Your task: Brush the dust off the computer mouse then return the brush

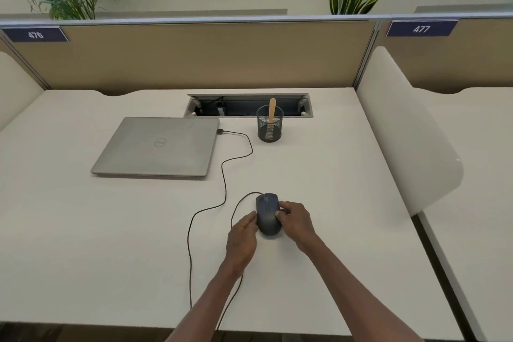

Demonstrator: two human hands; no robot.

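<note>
A dark wired computer mouse (267,212) lies on the white desk (319,203), near the front middle. My left hand (242,239) rests against its left side and my right hand (295,219) grips its right side with thumb and fingers. The brush (271,112), with a pale wooden handle, stands upright in a black mesh cup (269,128) at the back of the desk, well beyond both hands. Its bristles are down inside the cup.
A closed silver laptop (156,147) lies at the back left, with the mouse cable (224,175) running from it in loops to the mouse. A cable tray opening (248,105) sits behind the cup. A white divider (405,133) bounds the desk on the right.
</note>
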